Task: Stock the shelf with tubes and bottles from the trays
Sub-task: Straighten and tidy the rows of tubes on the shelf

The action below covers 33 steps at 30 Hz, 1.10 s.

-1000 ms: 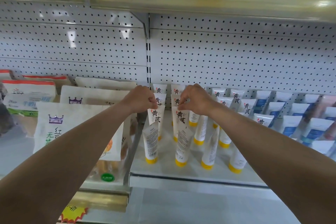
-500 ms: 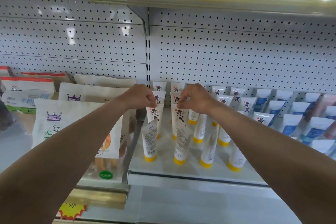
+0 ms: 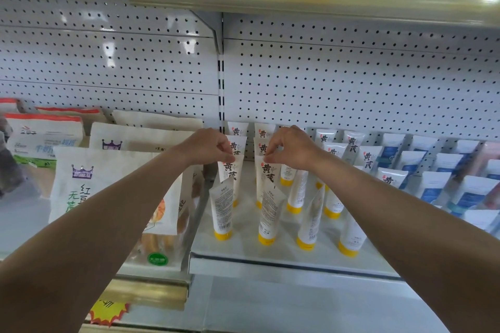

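We are pinching crimped tops: left hand [image 3: 209,146] holding tube [image 3: 230,170], right hand [image 3: 290,149] holding neighbouring tube [image 3: 267,173] at 3 o'clock, likely squaring rows on shelf [image 3: 270,251].

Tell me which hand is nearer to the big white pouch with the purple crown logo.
Left. The left hand pinches a tube top just right of the white pouch, its forearm crossing in front of it. The right hand pinches a tube one column farther right.
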Tool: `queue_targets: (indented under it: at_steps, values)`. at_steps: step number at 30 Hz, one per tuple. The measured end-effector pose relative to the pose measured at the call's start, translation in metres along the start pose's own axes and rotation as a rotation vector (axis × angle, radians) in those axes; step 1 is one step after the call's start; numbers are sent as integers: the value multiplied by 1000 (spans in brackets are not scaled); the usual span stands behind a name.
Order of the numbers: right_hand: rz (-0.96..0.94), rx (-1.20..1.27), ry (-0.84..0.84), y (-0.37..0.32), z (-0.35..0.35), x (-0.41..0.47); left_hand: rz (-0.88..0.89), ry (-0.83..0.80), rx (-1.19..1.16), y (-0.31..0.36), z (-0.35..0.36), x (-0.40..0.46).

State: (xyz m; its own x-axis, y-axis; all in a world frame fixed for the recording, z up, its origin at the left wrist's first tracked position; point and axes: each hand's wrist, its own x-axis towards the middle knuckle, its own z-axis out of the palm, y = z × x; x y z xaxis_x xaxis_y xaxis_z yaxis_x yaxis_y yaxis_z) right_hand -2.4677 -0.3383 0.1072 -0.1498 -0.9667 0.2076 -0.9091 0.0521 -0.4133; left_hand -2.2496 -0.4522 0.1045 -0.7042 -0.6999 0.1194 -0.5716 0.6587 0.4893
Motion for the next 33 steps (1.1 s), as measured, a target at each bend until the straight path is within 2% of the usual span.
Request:
queue_targets:
  at_steps: [18, 33]
  values:
    - [79, 1, 122, 7, -25, -22, -56, 197, -103, 13, -4, -14]
    - [319, -239, 113, 6, -31, -41, -57, 136, -159, 29, -2, -53]
